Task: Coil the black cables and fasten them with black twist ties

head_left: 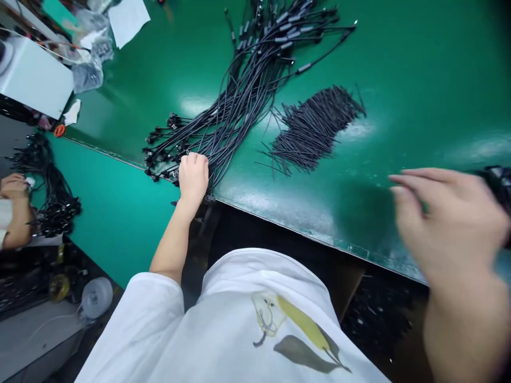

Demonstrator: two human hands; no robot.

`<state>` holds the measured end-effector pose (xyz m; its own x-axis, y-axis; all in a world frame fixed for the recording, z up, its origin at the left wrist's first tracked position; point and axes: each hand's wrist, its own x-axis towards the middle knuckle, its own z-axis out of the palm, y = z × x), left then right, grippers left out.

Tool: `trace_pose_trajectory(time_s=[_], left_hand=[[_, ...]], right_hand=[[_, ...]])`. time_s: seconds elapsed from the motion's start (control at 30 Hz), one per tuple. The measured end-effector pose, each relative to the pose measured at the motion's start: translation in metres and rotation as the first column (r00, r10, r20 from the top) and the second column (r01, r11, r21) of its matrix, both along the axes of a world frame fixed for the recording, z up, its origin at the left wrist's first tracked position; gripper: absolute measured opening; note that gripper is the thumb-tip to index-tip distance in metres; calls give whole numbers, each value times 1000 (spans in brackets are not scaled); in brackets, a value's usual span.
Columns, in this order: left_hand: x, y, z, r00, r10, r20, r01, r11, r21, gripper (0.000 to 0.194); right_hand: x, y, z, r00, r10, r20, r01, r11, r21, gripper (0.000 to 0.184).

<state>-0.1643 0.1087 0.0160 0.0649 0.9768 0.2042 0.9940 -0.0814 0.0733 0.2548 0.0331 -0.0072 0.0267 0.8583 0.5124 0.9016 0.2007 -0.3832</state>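
A bundle of long black cables (243, 106) lies on the green table, with small connectors at its near left end and grey sleeves toward the far end. My left hand (194, 173) is closed at the connector end, by the table's front edge; its fingers curl over the cables, and how many it grips is hidden. On the right, my right hand (447, 218) is held over the table, blurred by motion. Its fingers stretch out with a gap from the thumb, and nothing shows between them. A pile of short, thin black tubes (315, 127) lies between the hands.
Another person's hand (14, 186) is at the far left beside a second black cable bundle (50, 181). A white box (35, 74), plastic bags (90, 69) and a paper sheet (128, 21) occupy the back left. A dark object (499, 181) sits at the right edge.
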Motion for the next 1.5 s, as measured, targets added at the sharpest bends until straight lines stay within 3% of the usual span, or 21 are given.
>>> trace_pose_trajectory(time_s=[0.1,0.23,0.37,0.47,0.53,0.6,0.7,0.77,0.83,0.9,1.0,1.1,1.17,1.27,1.37,1.43,1.5], left_hand=[[-5,2,0,998,-22,53,24,999,-22,26],[-8,1,7,995,-75,58,80,993,-82,24],[4,-20,22,948,-135,288,146,989,-15,24],[15,-38,31,840,-170,515,272,954,-128,19],[15,-38,34,795,-200,572,367,910,-192,20],[9,-23,34,830,-199,522,324,932,-160,23],[-3,25,27,939,-64,337,91,994,-66,28],[-6,59,18,973,7,231,18,994,-107,28],[-4,86,8,985,-11,174,44,981,-188,25],[-2,100,2,983,-34,180,69,978,-196,20],[-6,101,6,965,-35,260,40,999,-14,20],[-11,90,31,937,-95,336,17,973,229,24],[-7,74,56,896,-176,407,54,955,293,29],[7,40,94,762,-290,579,245,957,157,36],[11,5,119,663,-286,692,432,901,-42,34],[-1,-8,122,657,-219,721,421,900,-111,33],[-23,-11,118,664,-147,733,347,929,-129,29]], right_hand=[[-59,16,17,943,322,86,-315,945,-85,30],[-114,35,26,819,551,160,-519,830,-203,26],[-155,55,36,787,600,147,-558,792,-247,35],[-181,76,42,786,603,137,-555,785,-274,47],[-194,91,42,746,639,187,-567,757,-325,42],[-202,102,37,700,673,239,-572,729,-375,36],[-211,107,28,668,702,248,-586,701,-407,31],[-214,103,23,657,715,240,-601,688,-406,29],[-213,96,21,646,723,243,-611,682,-403,27],[-207,91,19,645,723,248,-615,683,-394,27],[-193,87,18,682,698,220,-606,707,-364,28],[-186,89,28,737,659,147,-600,739,-305,34],[-191,95,43,783,616,82,-589,778,-218,43],[-207,115,79,853,522,21,-519,851,-78,48],[-213,149,119,887,453,93,-441,889,-124,39],[-199,173,141,912,377,160,-344,918,-197,60],[-165,191,157,953,260,156,-237,959,-155,77]])
